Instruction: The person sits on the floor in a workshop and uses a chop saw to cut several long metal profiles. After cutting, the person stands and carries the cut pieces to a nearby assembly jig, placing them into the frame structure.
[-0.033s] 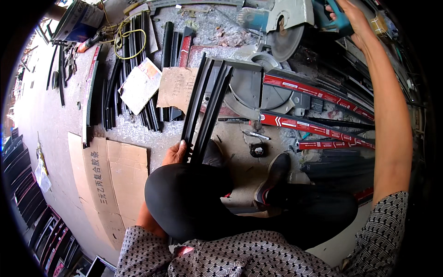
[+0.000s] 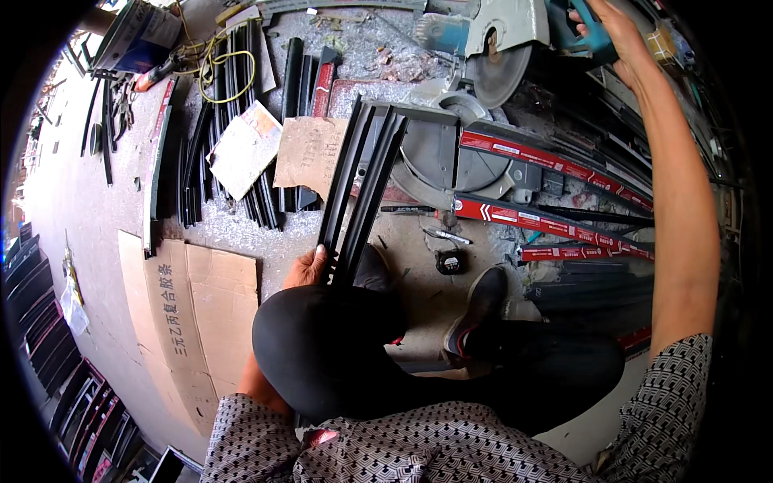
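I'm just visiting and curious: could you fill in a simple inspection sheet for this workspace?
Surface: pale floor, with scraps and debris around the saw.
Job's things: two black profiles slant up from the person's knee; the saw's blade looks raised.
Clutter: tape measure, pen, cardboard sheet, red-labelled strips.
Hands: left hand holds the black profiles near their lower end; right hand grips the saw's handle.
Cables: yellow cable looped over dark strips, upper left.
Surroundings: bucket at upper left; dark stacked pieces along the left edge.
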Demonstrator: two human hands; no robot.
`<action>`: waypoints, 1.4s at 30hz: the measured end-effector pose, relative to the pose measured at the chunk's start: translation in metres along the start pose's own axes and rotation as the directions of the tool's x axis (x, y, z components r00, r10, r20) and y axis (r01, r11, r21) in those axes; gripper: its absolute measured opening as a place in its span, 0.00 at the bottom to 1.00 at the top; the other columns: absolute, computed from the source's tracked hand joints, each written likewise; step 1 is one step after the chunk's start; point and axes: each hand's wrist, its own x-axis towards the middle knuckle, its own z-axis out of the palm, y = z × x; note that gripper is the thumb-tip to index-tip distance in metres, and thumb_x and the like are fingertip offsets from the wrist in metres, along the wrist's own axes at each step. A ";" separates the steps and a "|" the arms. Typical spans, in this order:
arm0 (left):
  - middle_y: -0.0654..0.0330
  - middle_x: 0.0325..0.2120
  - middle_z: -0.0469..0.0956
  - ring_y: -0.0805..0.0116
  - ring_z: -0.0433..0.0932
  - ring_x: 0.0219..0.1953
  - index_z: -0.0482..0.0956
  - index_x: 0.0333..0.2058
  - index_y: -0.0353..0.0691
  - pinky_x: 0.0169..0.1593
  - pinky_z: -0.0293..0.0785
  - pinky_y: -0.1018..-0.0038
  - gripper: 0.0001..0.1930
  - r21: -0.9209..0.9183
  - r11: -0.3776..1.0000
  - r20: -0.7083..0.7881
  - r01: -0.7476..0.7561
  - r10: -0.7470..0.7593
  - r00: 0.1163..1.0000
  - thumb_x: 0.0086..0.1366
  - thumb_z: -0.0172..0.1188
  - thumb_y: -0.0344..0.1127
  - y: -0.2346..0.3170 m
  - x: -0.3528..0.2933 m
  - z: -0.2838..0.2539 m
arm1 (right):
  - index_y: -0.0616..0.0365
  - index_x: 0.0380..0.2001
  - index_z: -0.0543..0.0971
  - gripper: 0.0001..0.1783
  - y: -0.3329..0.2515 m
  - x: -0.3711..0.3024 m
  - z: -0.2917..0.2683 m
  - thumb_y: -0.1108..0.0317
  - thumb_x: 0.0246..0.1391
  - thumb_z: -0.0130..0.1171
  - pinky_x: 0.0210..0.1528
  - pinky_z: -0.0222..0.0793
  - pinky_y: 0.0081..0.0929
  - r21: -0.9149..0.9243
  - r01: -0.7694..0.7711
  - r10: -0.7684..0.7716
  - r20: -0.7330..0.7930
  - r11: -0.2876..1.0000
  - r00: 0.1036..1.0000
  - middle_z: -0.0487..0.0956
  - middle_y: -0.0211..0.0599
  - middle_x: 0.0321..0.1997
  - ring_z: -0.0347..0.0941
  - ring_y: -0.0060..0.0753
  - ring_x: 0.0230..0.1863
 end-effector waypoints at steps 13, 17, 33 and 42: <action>0.45 0.36 0.86 0.54 0.86 0.35 0.77 0.54 0.26 0.44 0.79 0.61 0.36 0.463 0.878 -0.392 -0.122 0.326 0.860 0.57 0.76 0.50 -0.153 0.018 -0.015 | 0.53 0.38 0.82 0.16 -0.002 -0.002 0.004 0.56 0.72 0.50 0.25 0.73 0.26 -0.028 0.042 -0.040 0.070 0.999 0.997 0.80 0.31 0.28 0.73 0.24 0.23; 0.45 0.36 0.86 0.53 0.86 0.35 0.78 0.54 0.27 0.44 0.79 0.61 0.35 0.362 0.931 -0.226 -0.044 0.133 0.965 0.57 0.76 0.49 -0.117 0.013 -0.013 | 0.54 0.40 0.82 0.17 -0.006 -0.006 0.010 0.56 0.73 0.49 0.26 0.74 0.28 -0.009 -0.005 0.005 0.038 1.000 0.999 0.81 0.31 0.29 0.74 0.26 0.25; 0.43 0.35 0.86 0.51 0.86 0.36 0.80 0.51 0.30 0.43 0.79 0.60 0.30 0.233 0.968 -0.053 -0.095 0.111 0.992 0.55 0.74 0.45 -0.072 0.020 -0.017 | 0.62 0.58 0.79 0.28 0.004 -0.027 -0.028 0.52 0.63 0.57 0.60 0.70 0.34 -0.712 0.278 -0.490 -0.106 0.645 0.865 0.83 0.47 0.53 0.78 0.43 0.56; 0.43 0.35 0.86 0.49 0.86 0.37 0.81 0.50 0.31 0.43 0.80 0.60 0.28 0.296 0.948 -0.058 -0.116 0.139 0.989 0.54 0.73 0.43 -0.070 0.003 -0.028 | 0.62 0.55 0.78 0.22 0.058 -0.279 0.158 0.71 0.56 0.63 0.61 0.72 0.45 -0.431 0.801 -0.613 0.518 0.416 0.597 0.78 0.47 0.53 0.75 0.50 0.56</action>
